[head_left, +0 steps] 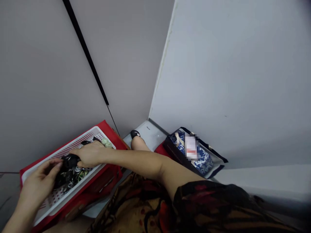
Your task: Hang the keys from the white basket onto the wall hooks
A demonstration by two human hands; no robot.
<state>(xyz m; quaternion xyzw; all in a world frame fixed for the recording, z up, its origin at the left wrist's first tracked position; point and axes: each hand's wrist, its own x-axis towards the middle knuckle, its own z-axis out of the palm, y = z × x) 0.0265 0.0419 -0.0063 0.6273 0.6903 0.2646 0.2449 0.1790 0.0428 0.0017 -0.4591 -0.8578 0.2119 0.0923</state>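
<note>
A white slotted plastic basket (100, 130) sits at the lower left. Inside it lies a tangle of small dark, shiny items (70, 178), whose kind I cannot make out, along with a round piece with yellow-green lines (81, 175). My right hand (91, 153) reaches across into the basket, its fingers closed on a black bunched item (71, 160). From the left, my left hand (40, 184) comes in with thumb and fingertips pinched at the edge of that same black item. A pale green bumpy item (106, 142) rests at the basket's far right corner.
Under the basket is something red (105, 124) with raised edges. A dark bag (173, 144) holding a blue-and-white patterned bundle (204, 160) stands against the right wall (230, 81). Grey panels (126, 58) rise ahead. My foot in a dark shoe (135, 134) is on the pale floor (152, 137).
</note>
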